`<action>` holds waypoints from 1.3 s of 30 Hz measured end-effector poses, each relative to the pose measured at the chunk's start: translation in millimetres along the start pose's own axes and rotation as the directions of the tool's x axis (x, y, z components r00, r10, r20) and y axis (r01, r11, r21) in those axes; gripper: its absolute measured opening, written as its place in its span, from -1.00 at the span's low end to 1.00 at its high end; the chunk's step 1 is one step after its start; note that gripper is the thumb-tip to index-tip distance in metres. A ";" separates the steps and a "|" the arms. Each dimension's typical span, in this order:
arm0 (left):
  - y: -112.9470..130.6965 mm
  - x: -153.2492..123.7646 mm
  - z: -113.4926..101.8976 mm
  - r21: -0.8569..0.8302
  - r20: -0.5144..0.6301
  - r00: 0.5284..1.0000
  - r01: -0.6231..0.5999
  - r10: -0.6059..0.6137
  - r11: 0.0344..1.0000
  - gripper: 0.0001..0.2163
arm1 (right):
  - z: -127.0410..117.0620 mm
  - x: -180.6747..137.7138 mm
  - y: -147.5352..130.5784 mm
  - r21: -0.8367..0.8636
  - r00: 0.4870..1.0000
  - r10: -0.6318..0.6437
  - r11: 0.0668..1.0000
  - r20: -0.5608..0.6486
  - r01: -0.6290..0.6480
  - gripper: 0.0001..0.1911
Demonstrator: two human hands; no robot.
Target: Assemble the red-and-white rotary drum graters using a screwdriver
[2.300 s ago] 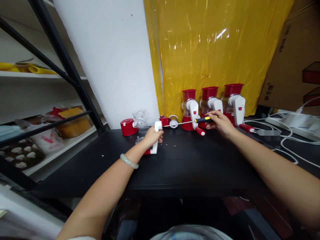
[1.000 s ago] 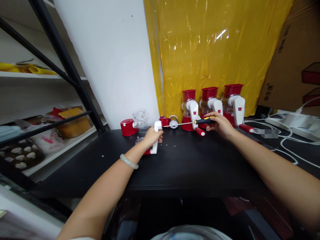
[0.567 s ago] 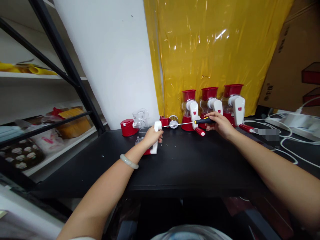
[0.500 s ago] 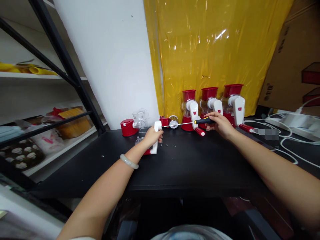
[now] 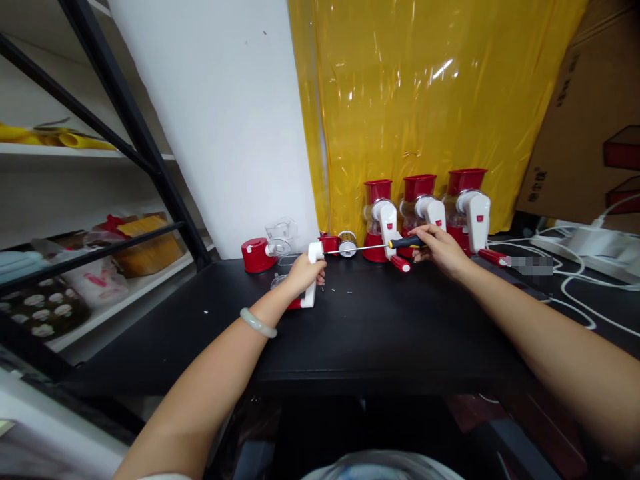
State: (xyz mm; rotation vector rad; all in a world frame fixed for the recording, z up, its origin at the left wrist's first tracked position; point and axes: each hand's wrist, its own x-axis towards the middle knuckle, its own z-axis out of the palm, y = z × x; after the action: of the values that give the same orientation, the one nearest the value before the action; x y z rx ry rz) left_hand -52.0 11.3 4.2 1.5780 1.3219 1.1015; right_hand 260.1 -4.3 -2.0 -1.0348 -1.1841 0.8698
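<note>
My left hand (image 5: 304, 273) is wrapped around a white crank handle (image 5: 316, 251) with a red grip at its lower end, held upright over the black table. In my right hand (image 5: 436, 247) is a screwdriver (image 5: 406, 243) with a black and yellow handle, lying level. Its long shaft points left and the tip meets the upper part of the white crank. Several small screws (image 5: 334, 290) lie on the table just right of my left hand. A red base (image 5: 258, 256) and a clear plastic housing (image 5: 281, 239) are behind that hand. A metal drum (image 5: 347, 244) lies farther back.
Three red and white rotary graters (image 5: 381, 220) stand along the back by the yellow plastic sheet (image 5: 440, 93). White cables and a power strip (image 5: 590, 250) are at the right, below a cardboard box (image 5: 575, 133). A shelf rack (image 5: 110, 80) rises at the left.
Almost nothing differs. The fingers of my right hand have shifted slightly on the screwdriver's handle, while its tip stays at the crank. My left hand is in the same place.
</note>
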 end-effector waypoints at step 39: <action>-0.1 -1.1 -0.1 -0.003 0.004 1.000 0.001 -0.001 1.000 -0.91 | -1.9 1.2 1.9 0.039 0.998 -0.033 0.999 0.046 0.032 -0.83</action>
State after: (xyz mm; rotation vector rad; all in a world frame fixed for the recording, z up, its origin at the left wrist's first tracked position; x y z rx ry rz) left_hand -52.3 10.3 4.0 1.5768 1.3175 1.0990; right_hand 262.2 -2.9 -3.6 -0.9668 -1.2159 0.8918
